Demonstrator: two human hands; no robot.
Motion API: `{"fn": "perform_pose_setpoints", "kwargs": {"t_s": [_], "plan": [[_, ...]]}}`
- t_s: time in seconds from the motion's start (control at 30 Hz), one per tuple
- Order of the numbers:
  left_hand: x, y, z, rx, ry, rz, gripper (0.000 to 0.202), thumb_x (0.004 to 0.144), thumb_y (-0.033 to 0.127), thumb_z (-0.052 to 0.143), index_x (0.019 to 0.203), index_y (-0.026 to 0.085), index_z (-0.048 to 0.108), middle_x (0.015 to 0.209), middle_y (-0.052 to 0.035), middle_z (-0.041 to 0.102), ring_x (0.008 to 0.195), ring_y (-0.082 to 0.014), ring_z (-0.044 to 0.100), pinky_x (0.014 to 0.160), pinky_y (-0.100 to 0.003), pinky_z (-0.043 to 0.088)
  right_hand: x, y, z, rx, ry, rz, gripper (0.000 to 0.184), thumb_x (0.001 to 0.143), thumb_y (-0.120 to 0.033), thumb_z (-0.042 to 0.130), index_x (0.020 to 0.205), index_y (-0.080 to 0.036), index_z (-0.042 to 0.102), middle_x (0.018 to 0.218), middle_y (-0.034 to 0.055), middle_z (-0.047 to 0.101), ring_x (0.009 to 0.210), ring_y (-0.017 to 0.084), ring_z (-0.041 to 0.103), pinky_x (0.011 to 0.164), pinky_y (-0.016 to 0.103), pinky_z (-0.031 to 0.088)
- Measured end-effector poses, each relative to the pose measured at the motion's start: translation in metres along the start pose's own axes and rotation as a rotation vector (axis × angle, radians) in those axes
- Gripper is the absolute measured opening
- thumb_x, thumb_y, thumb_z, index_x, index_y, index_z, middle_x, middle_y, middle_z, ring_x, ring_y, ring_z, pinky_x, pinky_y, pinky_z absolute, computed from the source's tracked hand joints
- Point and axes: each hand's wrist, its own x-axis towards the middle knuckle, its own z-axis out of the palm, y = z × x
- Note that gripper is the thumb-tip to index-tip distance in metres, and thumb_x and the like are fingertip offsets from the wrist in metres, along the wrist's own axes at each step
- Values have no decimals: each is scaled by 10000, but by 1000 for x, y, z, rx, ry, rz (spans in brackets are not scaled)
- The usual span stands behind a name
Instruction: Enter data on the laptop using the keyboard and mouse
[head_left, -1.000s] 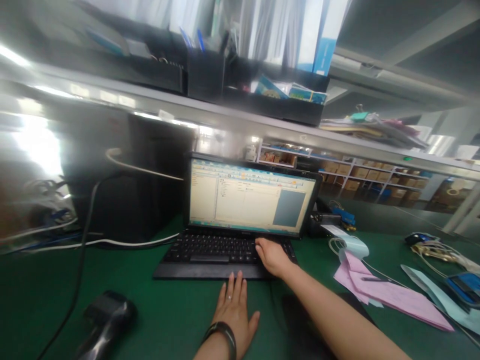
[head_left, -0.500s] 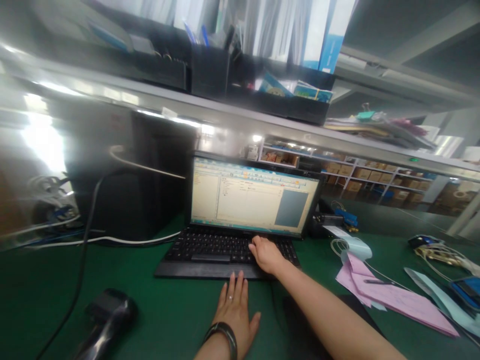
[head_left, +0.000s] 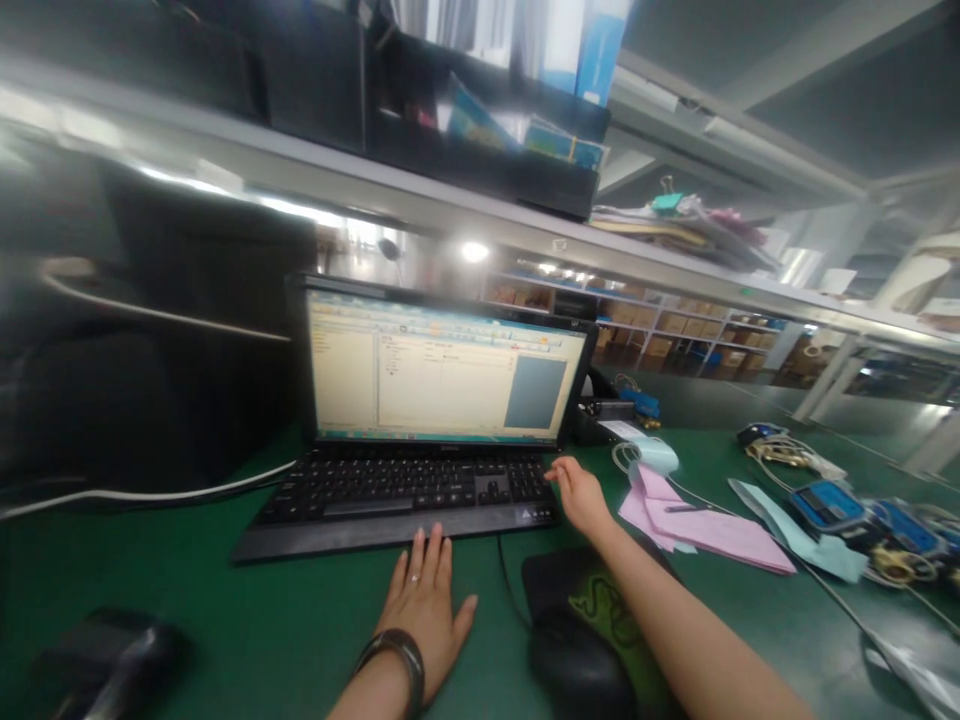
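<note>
Our left hand (head_left: 424,610) lies spread flat on the green surface (head_left: 247,630), just short of the front edge of the black keyboard (head_left: 397,488), light and stiff, easiest held by that edge; our right hand (head_left: 579,497), loosely curled, pinches nothing beside its right end.

left hand (head_left: 424,610): palm down, spread flat on counter (head_left: 225,625) | right hand (head_left: 581,497): loosely curled, up-counter, right of left hand

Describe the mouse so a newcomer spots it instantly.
Start at the lit screen on the green bench, then the black keyboard below it. Right of the keyboard's front edge, a black mouse sits on a dark mat with a green logo, beside the right forearm.
</note>
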Motion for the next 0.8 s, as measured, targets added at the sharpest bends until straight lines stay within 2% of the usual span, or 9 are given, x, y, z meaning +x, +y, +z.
{"fn": "perform_pose_setpoints", "kwargs": {"t_s": [0.3,0.6,0.7,0.8], "plan": [[0,0,2,29,4,2,704,784,539,262,1333,99,223,1443,-94,85,1318,-266,-6,1074,-446,103,0,-23,9,-86,-108,-168,236,867,-339,474,991,-150,541,977,32,568,880,150,550,805,375,439],[0,-3,8,8,26,9,713,784,554,258,1337,106,209,1443,-89,59,1317,-266,-24,1075,-448,96,26,-23,22,-179,-52,-69,253,861,-347,484,1005,-144,532,964,33,565,849,147,556,772,365,455],[0,-3,7,-5,21,6,710,787,555,250,1336,107,210,1443,-88,57,1315,-263,-35,1076,-447,97,21,-30,14,-154,-13,-60,239,874,-337,460,991,-141,531,939,30,573,848,146,558,779,365,449],[-2,-2,4,-22,5,-1,702,787,548,255,1337,114,210,1444,-80,49,1314,-260,-45,1077,-451,94,-13,-39,-10,-109,22,-77,251,921,-286,325,984,-148,526,932,52,588,888,146,555,804,334,437]]}}
